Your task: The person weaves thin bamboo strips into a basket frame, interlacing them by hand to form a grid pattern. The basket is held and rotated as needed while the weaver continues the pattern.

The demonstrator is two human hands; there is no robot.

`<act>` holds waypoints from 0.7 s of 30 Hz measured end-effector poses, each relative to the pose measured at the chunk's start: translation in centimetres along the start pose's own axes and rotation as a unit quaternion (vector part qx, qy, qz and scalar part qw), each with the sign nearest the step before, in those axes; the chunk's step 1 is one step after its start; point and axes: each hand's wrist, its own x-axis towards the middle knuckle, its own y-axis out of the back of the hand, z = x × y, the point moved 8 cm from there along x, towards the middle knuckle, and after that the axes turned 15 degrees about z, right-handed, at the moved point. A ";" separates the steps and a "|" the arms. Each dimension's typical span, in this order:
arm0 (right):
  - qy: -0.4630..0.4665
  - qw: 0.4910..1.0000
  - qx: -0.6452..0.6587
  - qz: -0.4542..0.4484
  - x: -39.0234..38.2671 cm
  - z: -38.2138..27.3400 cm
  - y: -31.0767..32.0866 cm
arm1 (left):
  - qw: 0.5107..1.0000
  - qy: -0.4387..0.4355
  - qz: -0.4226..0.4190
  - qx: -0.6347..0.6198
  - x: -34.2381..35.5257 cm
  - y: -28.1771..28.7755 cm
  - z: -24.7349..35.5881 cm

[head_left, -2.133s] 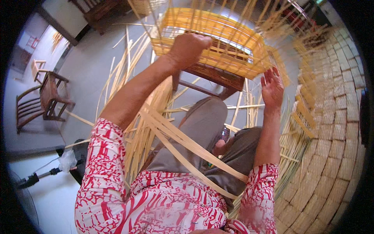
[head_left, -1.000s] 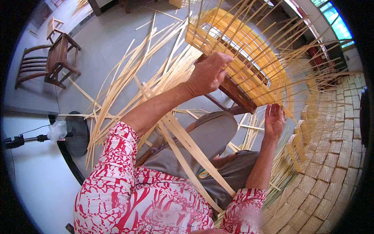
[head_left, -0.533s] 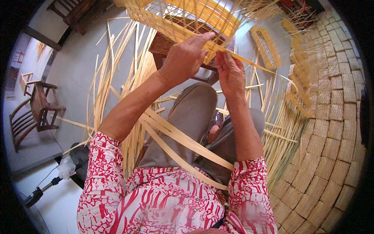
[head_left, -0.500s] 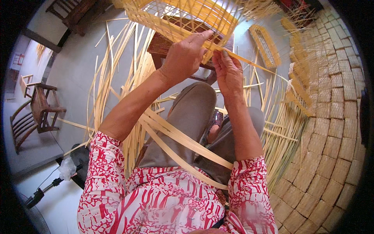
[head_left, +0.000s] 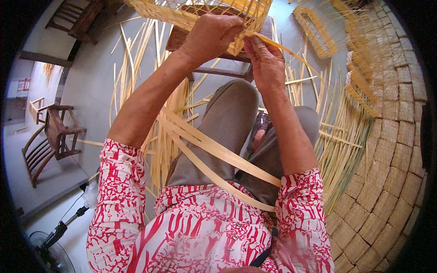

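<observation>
A yellow woven bamboo basket (head_left: 157, 14) with open lattice sides lies across a dark wooden stool (head_left: 175, 40) in front of my knees. My left hand (head_left: 210, 35) is closed at the basket's near corner, its fingertips pinching the woven edge. Just right of it, my right hand (head_left: 266, 59) pinches a flat yellow bamboo strip (head_left: 296, 55) between thumb and fingers, close against the corner. The strip's loose end trails off to the right. Several pale bamboo strips (head_left: 218, 152) lie across my lap.
Long loose strips (head_left: 175, 132) cover the floor on my left, with another bundle (head_left: 341, 159) on my right. Finished-looking baskets (head_left: 315, 32) stand at the far right beside stacked woven blocks (head_left: 387, 182). A wooden chair (head_left: 57, 132) and a fan (head_left: 50, 250) are at left.
Both hands and the basket sit slightly higher in the picture, partly because the view has shifted. My left index finger, stretched out before, is now bent in at the corner.
</observation>
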 end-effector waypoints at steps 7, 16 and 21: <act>0.050 0.992 -0.113 -0.028 -0.3 -1.0 -0.9 | 1.000 0.015 -0.009 -0.013 -0.6 0.8 -0.6; 0.031 0.991 -0.126 -0.022 -1.1 -0.1 -1.5 | 1.000 -0.014 0.003 0.010 -1.2 2.5 0.0; 0.009 0.989 -0.142 -0.033 -1.6 0.2 -1.7 | 1.000 -0.016 -0.001 0.003 -1.7 2.8 -0.2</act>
